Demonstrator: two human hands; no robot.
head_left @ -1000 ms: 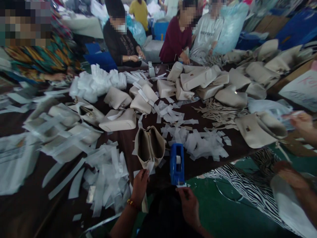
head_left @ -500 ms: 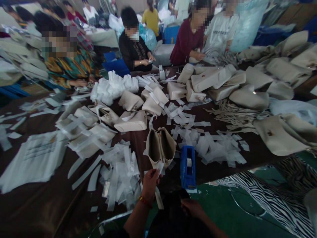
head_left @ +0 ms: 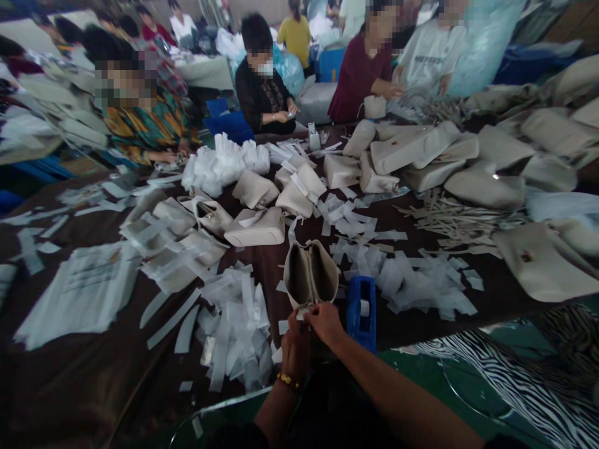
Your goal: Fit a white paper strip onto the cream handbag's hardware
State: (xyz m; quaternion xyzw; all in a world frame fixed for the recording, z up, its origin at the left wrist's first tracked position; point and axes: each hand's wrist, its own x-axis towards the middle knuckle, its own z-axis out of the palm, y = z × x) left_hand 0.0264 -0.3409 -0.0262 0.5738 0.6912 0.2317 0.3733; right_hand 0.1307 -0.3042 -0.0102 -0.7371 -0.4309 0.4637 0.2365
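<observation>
A beige handbag (head_left: 312,274) stands open at the table's near edge, its two compartments facing up with a divider between them. At its near end, a small whitish translucent strip (head_left: 303,310) shows between my hands. My left hand (head_left: 296,340) has its fingers closed on this strip. Beside it, my right hand (head_left: 326,322) is pinched at the bag's near rim; what lies between its fingertips is hidden. Just right of the bag stands a blue tape dispenser (head_left: 361,312). A heap of translucent strips (head_left: 236,330) lies to the left of my hands.
More beige bags (head_left: 257,227) lie beyond, with larger ones piled at the right. Loose strips (head_left: 416,284) and thin beige straps (head_left: 461,218) cover the right side. A stack of printed plastic bags (head_left: 87,287) lies left. Several people work across the table.
My right hand has come up from below the table edge to the bag's near end, beside my left hand. The whole view has shifted slightly to the left.
</observation>
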